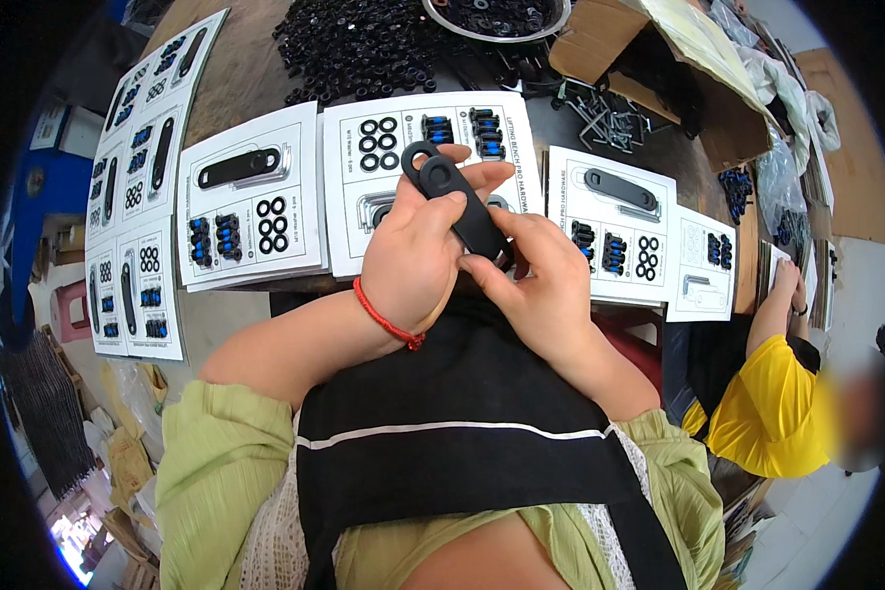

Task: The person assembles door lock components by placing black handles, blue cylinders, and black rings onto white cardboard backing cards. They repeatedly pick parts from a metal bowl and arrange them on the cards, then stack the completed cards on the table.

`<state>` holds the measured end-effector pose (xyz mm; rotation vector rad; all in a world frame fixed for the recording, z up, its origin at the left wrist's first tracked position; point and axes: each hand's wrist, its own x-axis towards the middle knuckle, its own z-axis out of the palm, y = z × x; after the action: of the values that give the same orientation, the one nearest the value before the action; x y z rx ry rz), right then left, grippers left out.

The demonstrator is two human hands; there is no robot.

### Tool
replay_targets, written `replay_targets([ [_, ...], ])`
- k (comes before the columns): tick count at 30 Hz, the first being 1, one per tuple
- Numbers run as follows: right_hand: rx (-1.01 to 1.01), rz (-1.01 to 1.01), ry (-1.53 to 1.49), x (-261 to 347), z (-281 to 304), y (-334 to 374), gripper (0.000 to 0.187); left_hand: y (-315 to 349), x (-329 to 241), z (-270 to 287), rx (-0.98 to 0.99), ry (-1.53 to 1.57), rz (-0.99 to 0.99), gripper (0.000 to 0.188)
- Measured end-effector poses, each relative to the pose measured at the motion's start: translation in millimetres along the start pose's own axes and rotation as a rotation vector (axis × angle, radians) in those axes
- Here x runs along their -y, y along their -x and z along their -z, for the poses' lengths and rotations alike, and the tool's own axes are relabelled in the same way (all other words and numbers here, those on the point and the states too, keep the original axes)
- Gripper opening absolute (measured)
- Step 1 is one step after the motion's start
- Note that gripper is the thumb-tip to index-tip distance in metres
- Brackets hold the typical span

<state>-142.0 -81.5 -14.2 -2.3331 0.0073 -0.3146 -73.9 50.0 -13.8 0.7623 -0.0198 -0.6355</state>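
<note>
The flat bar (480, 232) at the centre of the frame is plain matte black. White cards (300, 128) bear thin black outlines and print; their bolts (228, 236) are black with bright blue bands, their washers (272, 224) black. A red cord bracelet (383, 317), pale green sleeves (216, 462) and a black apron (442, 477) crossed by one white stripe (452, 429) fill the lower middle. At the top, small black parts (364, 49) cover a dark brown surface (236, 93); right, a co-worker's shirt (769, 413) is yellow.
</note>
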Motion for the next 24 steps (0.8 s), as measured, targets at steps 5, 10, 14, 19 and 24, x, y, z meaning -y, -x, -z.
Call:
replay_targets([
  [5, -0.124, 0.055, -0.047, -10.0, 1.1, 1.1, 0.041, -2.5, 12.5, 0.1, 0.100, -0.059, -0.064, 0.041],
  [10, -0.203, 0.068, -0.099, -26.2, 17.7, 6.7, 0.035, 0.4, 10.7, -7.7, 0.394, -0.398, -0.065, 0.059],
  [14, -0.294, 0.045, 0.047, -63.1, 52.3, 35.6, 0.039, 5.9, 8.0, -32.0, 0.440, -0.566, 0.094, 0.094],
  [19, -0.351, -0.435, 0.391, -130.2, 155.4, 99.8, 0.038, 0.1, 8.1, -29.6, 0.435, -0.700, 0.111, 0.096],
  [24, -0.083, -0.552, 0.831, -203.7, 241.4, 151.6, 0.034, -1.1, 16.2, -36.0, 0.436, -0.743, 0.188, 0.094],
])
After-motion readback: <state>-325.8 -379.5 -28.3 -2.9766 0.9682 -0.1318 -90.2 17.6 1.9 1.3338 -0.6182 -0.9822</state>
